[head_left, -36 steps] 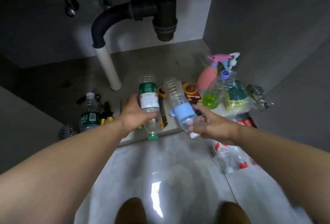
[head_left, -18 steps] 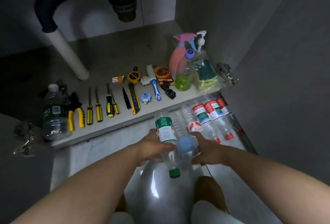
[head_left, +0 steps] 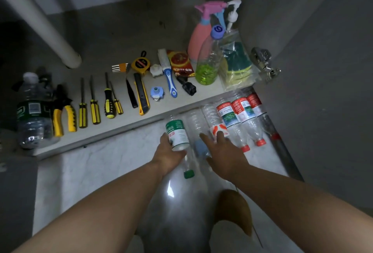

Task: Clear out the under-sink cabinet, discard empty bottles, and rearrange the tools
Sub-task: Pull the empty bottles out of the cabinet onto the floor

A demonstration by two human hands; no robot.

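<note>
My left hand (head_left: 167, 154) grips a clear bottle with a green label (head_left: 177, 133) and a green cap, lying cap-towards-me low over the pale floor. Right beside it lies a clear bottle with a blue label (head_left: 198, 149). My right hand (head_left: 224, 152) rests on that bottle with straight, spread fingers. Further right, several empty bottles with red caps (head_left: 232, 115) lie in a row on the floor against the cabinet's front edge. Pliers (head_left: 62, 109), screwdrivers (head_left: 93, 107), a utility knife (head_left: 142, 95) and a tape measure (head_left: 140, 63) lie lined up on the cabinet floor (head_left: 121, 37).
A water bottle (head_left: 33, 111) stands at the cabinet's left end. At the right end stand a pink spray bottle (head_left: 198, 37), a bottle of green liquid (head_left: 206, 65) and a bag of sponges (head_left: 236, 63). A white drain pipe (head_left: 46, 29) rises at the back left. My knee (head_left: 234, 208) is below my hands.
Both hands carried the two bottles out of the cabinet and down to the floor. My right hand's fingers have straightened over the blue-label bottle. The view tilted down.
</note>
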